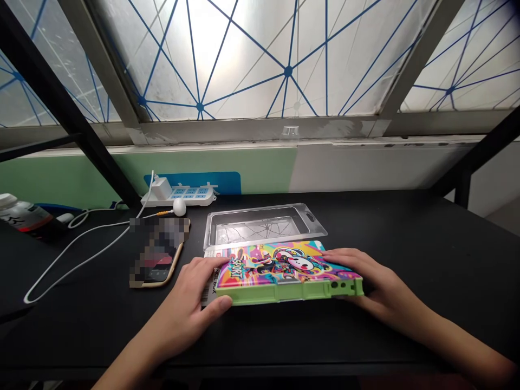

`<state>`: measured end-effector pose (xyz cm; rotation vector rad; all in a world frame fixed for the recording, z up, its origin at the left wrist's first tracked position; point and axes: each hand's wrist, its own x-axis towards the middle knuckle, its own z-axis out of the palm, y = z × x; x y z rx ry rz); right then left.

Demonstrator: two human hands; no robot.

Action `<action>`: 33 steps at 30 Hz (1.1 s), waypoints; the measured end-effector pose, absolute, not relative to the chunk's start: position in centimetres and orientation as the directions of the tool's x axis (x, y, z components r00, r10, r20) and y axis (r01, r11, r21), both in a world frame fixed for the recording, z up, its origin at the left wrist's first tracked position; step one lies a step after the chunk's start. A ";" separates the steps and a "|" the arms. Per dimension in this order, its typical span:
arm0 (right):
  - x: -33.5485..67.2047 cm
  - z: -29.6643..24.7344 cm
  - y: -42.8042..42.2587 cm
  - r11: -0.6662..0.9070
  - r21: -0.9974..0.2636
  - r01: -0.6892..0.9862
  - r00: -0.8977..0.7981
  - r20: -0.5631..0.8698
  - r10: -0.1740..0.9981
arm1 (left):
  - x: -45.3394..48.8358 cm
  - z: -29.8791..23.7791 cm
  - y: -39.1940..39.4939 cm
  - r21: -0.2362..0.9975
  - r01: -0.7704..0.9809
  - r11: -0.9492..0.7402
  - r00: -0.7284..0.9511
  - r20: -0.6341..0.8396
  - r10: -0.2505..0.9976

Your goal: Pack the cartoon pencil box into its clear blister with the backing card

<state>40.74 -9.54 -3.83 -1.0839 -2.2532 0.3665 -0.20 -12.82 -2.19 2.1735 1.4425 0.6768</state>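
Observation:
A colourful pencil box (280,265) with a green side and a cartoon lid lies between my hands, above the black desk. My left hand (190,298) grips its left end, thumb on the front edge and fingers on top. At the right end, my right hand (377,281) holds it with fingers over the lid and the thumb low, partly hidden. Under the box a printed backing card (208,292) shows at the left and back. Just behind lies a clear plastic blister shell (264,225), touching or nearly touching the card.
A phone (162,260) lies left of my left hand, with a white cable (60,271) looping beside it. A white power strip (182,194) stands by the wall. A bottle (24,216) lies far left. Black frame bars (77,130) slant at both sides.

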 end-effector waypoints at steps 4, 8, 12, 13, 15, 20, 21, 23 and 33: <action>39.7 -3.2 -8.7 0.492 -0.574 0.654 -0.368 0.328 0.870 | 0.1 -1.9 -12.7 0.542 0.737 -0.405 0.387 0.154 0.909; 38.4 -2.1 -7.9 0.373 -0.634 0.678 -0.320 0.203 0.926 | 0.5 -1.8 -12.6 0.522 0.761 -0.385 0.380 0.122 0.917; 37.8 -1.4 -7.3 0.324 -0.646 0.691 -0.322 0.127 0.938 | 0.6 -2.4 -12.4 0.556 0.769 -0.315 0.277 0.154 0.948; 37.8 -1.4 -7.2 0.305 -0.628 0.716 -0.312 0.102 0.944 | 0.6 -2.5 -12.4 0.564 0.769 -0.301 0.253 0.164 0.953; 37.9 -1.3 -7.0 0.285 -0.564 0.775 -0.290 0.084 0.953 | 0.6 -2.7 -12.4 0.564 0.772 -0.294 0.230 0.183 0.956; 37.9 -1.0 -6.2 0.431 -0.354 0.830 -0.355 0.262 0.897 | 0.5 -2.7 -12.2 0.541 0.777 -0.323 0.256 0.196 0.946; 37.7 -0.9 -6.1 0.474 -0.295 0.830 -0.389 0.302 0.870 | 0.4 -2.6 -12.2 0.538 0.776 -0.328 0.265 0.193 0.944; 37.1 -0.8 -5.9 0.545 -0.168 0.821 -0.465 0.355 0.811 | 0.3 -2.7 -12.1 0.531 0.778 -0.336 0.281 0.186 0.942; 29.2 -0.1 -6.6 0.713 -0.057 0.699 -0.660 0.332 0.674 | -0.3 -3.3 -12.3 0.586 0.756 -0.292 0.257 0.145 0.955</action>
